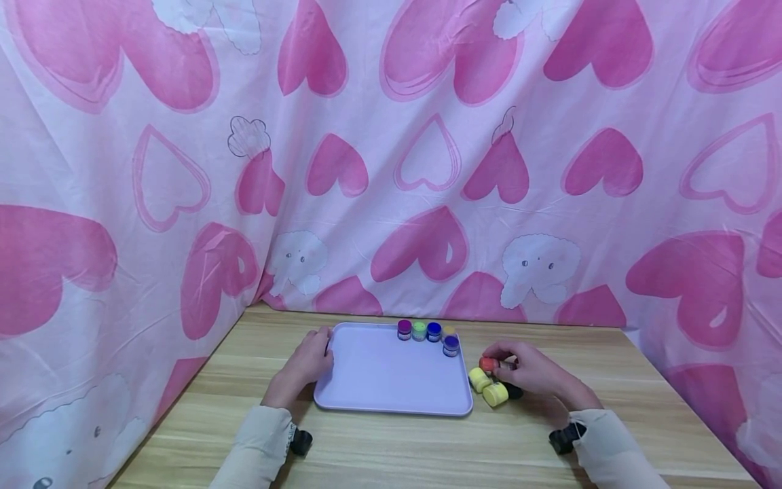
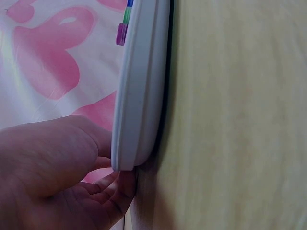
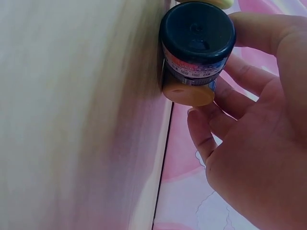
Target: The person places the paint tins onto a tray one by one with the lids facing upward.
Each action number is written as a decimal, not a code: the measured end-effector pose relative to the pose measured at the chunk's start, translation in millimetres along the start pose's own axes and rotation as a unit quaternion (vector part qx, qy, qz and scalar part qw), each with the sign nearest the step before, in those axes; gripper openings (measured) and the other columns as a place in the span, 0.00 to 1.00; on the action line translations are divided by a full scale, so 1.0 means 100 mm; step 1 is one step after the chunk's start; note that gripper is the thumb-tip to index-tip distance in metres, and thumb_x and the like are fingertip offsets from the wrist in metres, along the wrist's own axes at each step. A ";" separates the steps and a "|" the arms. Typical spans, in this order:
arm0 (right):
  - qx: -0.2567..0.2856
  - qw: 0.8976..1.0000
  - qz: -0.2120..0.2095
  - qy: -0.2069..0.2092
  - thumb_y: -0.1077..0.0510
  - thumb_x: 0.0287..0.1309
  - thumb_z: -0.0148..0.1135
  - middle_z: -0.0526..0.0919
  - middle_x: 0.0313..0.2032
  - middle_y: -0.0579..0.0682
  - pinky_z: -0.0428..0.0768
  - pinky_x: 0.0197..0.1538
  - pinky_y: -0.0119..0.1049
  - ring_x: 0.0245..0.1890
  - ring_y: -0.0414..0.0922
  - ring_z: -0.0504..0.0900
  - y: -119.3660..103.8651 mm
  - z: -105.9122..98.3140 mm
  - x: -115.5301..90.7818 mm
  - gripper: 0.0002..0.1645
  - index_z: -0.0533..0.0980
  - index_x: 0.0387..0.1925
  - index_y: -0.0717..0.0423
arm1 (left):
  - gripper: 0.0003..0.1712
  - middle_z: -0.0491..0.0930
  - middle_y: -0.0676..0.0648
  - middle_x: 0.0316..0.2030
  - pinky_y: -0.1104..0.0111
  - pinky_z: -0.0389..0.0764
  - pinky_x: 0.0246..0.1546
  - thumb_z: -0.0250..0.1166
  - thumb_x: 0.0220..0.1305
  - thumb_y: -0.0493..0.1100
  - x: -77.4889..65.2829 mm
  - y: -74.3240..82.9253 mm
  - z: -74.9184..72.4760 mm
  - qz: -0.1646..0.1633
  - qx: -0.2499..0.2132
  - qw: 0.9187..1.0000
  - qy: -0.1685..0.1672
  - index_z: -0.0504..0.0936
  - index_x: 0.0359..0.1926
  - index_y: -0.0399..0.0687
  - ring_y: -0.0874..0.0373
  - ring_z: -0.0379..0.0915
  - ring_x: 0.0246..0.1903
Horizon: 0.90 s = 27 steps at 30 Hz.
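beige sleeves (image 1: 613, 445) are reaching in from seven and five o'clock over the wood-grain bench (image 1: 379, 455). the left hand (image 1: 310, 356) is gripping the rim of the lavender tray (image 1: 379, 380) at nine o'clock. just off the tray at three o'clock, the right hand (image 1: 533, 370) is curling its thumb and fingers around a red-lidded paint jar (image 1: 487, 365). two yellow paint jars (image 1: 480, 379) are lying close by, toward five and seven o'clock of it, and a dark-lidded paint jar (image 3: 196, 33) toward four. five paint jars (image 1: 434, 331) are sitting on the tray between twelve and two o'clock. good handling is probably calling for a firm pinch on the red-lidded jar's sides, clear of the neighbours, which could be rolling if nudged, while the left hand is steadying the tray without tilting it.
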State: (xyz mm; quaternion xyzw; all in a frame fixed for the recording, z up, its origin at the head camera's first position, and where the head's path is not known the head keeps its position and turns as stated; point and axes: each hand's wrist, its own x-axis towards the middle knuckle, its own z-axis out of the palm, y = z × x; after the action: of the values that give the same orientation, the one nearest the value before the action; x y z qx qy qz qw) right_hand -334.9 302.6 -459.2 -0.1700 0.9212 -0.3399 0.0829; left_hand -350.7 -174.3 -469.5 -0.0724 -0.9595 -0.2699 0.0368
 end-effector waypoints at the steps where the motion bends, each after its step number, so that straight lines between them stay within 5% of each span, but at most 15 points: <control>1: 0.001 1.000 0.003 0.000 0.58 0.70 0.71 0.87 0.53 0.46 0.86 0.63 0.56 0.54 0.48 0.81 0.00 0.00 0.00 0.18 0.84 0.59 0.46 | 0.22 0.79 0.30 0.59 0.44 0.80 0.70 0.62 0.75 0.34 0.00 0.00 0.00 -0.002 -0.001 1.000 -0.001 0.75 0.65 0.29 0.39 0.79 0.61; 15: 0.009 1.000 0.012 0.010 0.53 0.72 0.71 0.87 0.51 0.45 0.83 0.67 0.61 0.56 0.46 0.82 -0.03 0.00 0.00 0.18 0.83 0.60 0.47 | 0.22 0.79 0.29 0.59 0.43 0.81 0.69 0.62 0.75 0.33 0.00 -0.01 0.01 -0.003 0.001 1.000 -0.001 0.74 0.66 0.28 0.38 0.79 0.62; 27: 0.017 1.000 0.011 0.022 0.50 0.74 0.69 0.88 0.52 0.44 0.87 0.63 0.50 0.54 0.45 0.84 -0.04 0.02 0.02 0.17 0.83 0.60 0.45 | 0.22 0.79 0.30 0.59 0.44 0.81 0.69 0.62 0.75 0.34 0.01 -0.02 0.01 -0.005 -0.001 1.000 -0.002 0.74 0.66 0.29 0.39 0.79 0.61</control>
State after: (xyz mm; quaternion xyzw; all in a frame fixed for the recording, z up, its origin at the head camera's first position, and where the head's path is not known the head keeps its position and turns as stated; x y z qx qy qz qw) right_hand -335.5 297.7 -457.5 -0.1504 0.9189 -0.3581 0.0692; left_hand -351.6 -174.9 -471.3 -0.0682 -0.9595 -0.2711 0.0334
